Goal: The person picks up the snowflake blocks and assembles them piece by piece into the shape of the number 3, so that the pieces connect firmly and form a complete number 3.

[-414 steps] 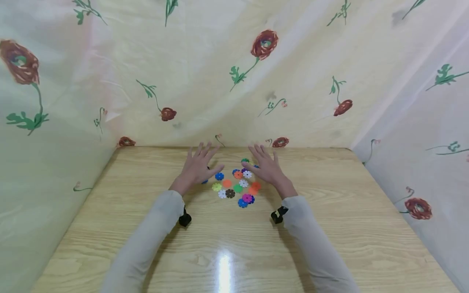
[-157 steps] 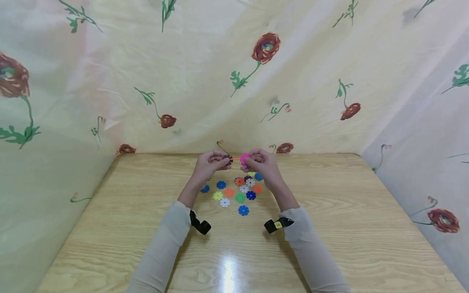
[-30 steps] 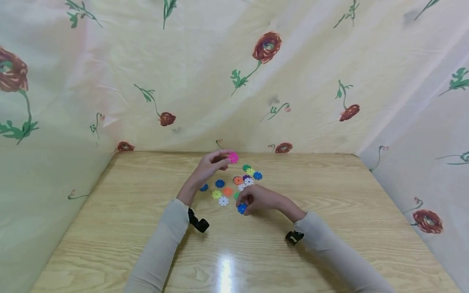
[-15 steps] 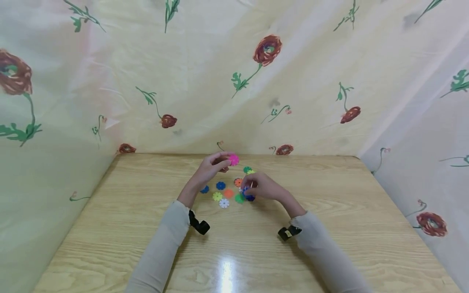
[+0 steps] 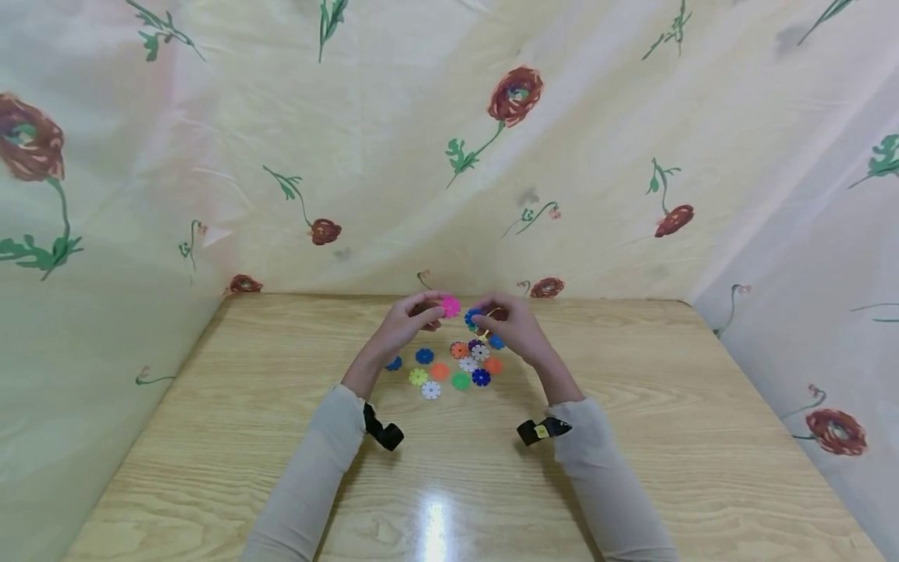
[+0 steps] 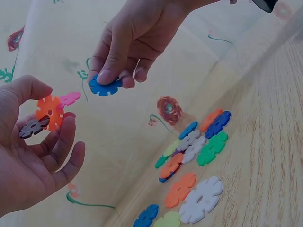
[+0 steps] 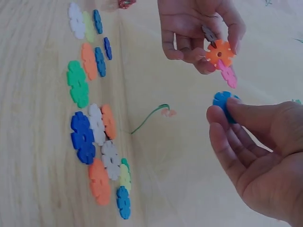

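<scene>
My left hand (image 5: pixel 402 326) pinches an orange notched disc (image 6: pixel 50 112) between thumb and fingers, above the table. Slotted onto it are a pink disc (image 7: pixel 227 74) on one side and a dark brown disc (image 6: pixel 34 127) on the other. In the head view the pink disc faces up and the other two are hidden behind it and the fingers. Close on the right, my right hand (image 5: pixel 517 328) pinches a blue notched disc (image 7: pixel 223 104) by its edge with thumb and fingers. A small gap separates the blue disc from the pink one.
Several loose notched discs lie on the wooden table (image 5: pixel 281 437) below the hands, among them a white disc (image 5: pixel 431 389), a green disc (image 5: pixel 460 381) and a dark blue disc (image 5: pixel 481 377). A flowered cloth (image 5: pixel 393 156) hangs behind the table's far edge.
My right hand picked a blue disc off the table's near side and brought it up and away, close to the pink disc. The left hand stays nearly still with the joined discs.
</scene>
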Motion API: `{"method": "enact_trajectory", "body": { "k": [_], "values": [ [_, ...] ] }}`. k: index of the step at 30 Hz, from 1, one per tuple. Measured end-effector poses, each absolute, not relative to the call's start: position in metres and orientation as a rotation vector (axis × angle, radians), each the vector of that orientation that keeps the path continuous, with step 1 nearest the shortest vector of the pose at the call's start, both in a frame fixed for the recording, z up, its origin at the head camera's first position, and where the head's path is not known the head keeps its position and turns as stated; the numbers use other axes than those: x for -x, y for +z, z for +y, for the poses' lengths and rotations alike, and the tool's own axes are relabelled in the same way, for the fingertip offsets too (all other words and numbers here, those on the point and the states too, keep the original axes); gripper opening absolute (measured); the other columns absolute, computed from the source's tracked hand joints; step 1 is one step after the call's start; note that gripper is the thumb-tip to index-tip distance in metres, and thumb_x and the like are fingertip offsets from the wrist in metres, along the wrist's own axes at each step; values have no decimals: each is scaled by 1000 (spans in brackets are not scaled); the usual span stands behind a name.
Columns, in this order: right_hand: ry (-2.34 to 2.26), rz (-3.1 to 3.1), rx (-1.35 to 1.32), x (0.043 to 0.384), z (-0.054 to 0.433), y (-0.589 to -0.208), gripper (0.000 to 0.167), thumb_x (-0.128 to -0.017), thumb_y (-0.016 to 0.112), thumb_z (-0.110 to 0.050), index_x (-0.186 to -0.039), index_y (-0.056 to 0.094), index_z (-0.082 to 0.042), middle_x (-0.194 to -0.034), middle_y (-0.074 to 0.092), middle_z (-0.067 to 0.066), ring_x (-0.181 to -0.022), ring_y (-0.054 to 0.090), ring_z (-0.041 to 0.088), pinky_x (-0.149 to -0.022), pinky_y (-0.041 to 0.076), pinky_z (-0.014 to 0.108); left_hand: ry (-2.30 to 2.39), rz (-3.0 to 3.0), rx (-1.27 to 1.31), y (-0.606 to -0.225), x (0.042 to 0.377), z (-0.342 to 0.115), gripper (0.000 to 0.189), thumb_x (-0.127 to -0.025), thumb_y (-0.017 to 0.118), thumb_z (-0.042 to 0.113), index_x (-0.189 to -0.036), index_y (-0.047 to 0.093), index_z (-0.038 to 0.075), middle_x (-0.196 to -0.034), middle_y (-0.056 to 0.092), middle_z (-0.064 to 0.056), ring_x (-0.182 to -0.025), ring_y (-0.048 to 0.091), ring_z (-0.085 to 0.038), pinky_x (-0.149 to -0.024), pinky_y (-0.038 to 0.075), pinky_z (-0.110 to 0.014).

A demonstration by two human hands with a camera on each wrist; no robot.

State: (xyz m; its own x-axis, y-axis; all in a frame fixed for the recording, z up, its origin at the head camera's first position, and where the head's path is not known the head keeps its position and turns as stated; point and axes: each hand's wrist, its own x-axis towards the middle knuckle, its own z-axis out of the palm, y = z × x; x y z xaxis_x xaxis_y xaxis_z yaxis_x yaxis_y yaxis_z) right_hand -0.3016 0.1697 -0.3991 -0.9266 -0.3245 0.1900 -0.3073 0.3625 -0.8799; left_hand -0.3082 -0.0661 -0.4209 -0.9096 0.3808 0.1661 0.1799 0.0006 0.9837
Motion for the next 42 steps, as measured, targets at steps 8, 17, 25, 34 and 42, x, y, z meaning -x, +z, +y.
{"method": "enact_trajectory", "body": {
  "k": [8,17,25,34,42],
  "values": [
    [-1827,2572,568,301,166,-403,19,-96,71,-9,-107,69,6,-99,71,28,-76,74,17,-76,65,41,2041,2075,-594,-419,306,-60,38,-107,52,20,-143,55,6,-112,62,-13,-90,63,-13,-106,48,-61],
    [-1885,2619,611,296,164,-406,15,-93,74,-4,-101,70,8,-95,72,28,-70,70,3,-67,60,20,1988,2091,-587,-420,304,-56,40,-109,48,22,-147,50,8,-108,62,-3,-98,64,-27,-102,54,-48],
    [-1844,2751,705,291,158,-405,10,-90,75,-1,-98,74,5,-92,75,23,-79,74,28,-70,59,19,2022,2027,-579,-422,302,-55,40,-109,48,21,-147,50,8,-106,63,-2,-92,65,-21,-102,54,-49],
    [-1712,2847,771,291,152,-404,8,-91,76,-6,-98,76,-1,-95,76,16,-85,75,29,-76,63,32,2078,1935,-538,-421,300,-49,36,-109,47,16,-142,48,3,-94,64,0,-79,64,-11,-96,55,-50],
    [-1691,2865,786,291,150,-402,8,-90,76,-4,-97,76,0,-94,77,16,-84,75,27,-75,63,31,2100,1947,-446,-418,298,-46,34,-107,52,15,-137,49,-2,-102,62,-6,-84,65,-16,-98,55,-52]
  ]
}}
